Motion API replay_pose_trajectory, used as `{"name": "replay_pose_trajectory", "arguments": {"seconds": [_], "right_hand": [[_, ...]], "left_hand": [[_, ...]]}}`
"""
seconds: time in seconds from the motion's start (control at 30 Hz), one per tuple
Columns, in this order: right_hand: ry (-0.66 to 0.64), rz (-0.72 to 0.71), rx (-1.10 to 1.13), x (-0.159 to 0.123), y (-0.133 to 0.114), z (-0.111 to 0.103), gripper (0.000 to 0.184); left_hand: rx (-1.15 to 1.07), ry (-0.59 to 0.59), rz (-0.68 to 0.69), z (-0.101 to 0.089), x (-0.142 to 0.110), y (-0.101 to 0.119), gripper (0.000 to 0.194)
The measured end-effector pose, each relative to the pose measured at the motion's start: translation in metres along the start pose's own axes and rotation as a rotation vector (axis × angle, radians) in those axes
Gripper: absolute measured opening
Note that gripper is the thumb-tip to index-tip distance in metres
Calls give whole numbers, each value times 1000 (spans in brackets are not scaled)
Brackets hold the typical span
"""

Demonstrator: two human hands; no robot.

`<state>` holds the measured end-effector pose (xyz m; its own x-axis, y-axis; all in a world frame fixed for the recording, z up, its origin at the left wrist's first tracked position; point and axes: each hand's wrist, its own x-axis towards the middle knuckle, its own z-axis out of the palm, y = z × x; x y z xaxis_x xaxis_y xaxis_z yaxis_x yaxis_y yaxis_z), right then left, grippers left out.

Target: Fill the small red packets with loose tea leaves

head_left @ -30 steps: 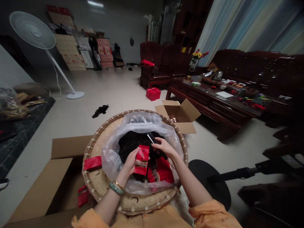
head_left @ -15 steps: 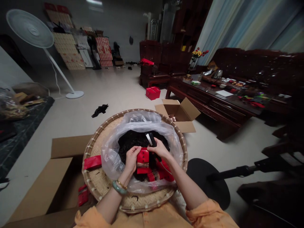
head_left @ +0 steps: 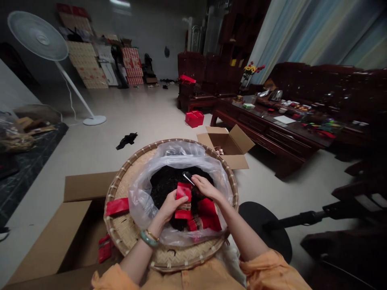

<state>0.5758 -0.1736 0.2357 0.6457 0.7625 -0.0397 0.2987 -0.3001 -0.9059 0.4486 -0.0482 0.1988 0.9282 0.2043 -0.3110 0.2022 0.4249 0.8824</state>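
While my left hand [head_left: 169,206] grips a red packet [head_left: 183,191], my right hand [head_left: 204,187] a black tool [head_left: 188,176], work seems partway: dark material [head_left: 163,181] remains beside other packets [head_left: 211,215].

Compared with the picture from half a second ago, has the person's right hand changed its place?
Yes, slightly: the right hand has shifted from the red packet's top edge toward the far rim of the woven tray.

I can't read a word from here: the marks on the red packet [head_left: 183,191] in the left hand [head_left: 169,207], and on the stacked boxes [head_left: 133,66] far beyond it, are too small.
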Motion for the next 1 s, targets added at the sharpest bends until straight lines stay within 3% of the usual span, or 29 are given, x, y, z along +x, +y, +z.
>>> {"name": "replay_pose_trajectory", "arguments": {"seconds": [0.1,0.2,0.4,0.53,0.73,1.0], "right_hand": [[-119,-90,-238,1,-7,-5,40],[-173,-94,-375,2,-15,-5,38],[-225,-42,-314,2,-18,0,37],[-181,-52,-289,3,-15,0,36],[-163,-72,-270,4,-12,0,34],[-148,-99,-340,3,-16,1,32]], "left_hand": [[85,12,29,-5,5,-1,41],[109,-9,44,-9,8,-6,44],[133,19,6,-7,7,-8,41],[-41,-25,-61,-5,3,-1,39],[-444,-213,-291,-4,-2,6,61],[-439,-158,-336,-4,-2,2,66]]}}
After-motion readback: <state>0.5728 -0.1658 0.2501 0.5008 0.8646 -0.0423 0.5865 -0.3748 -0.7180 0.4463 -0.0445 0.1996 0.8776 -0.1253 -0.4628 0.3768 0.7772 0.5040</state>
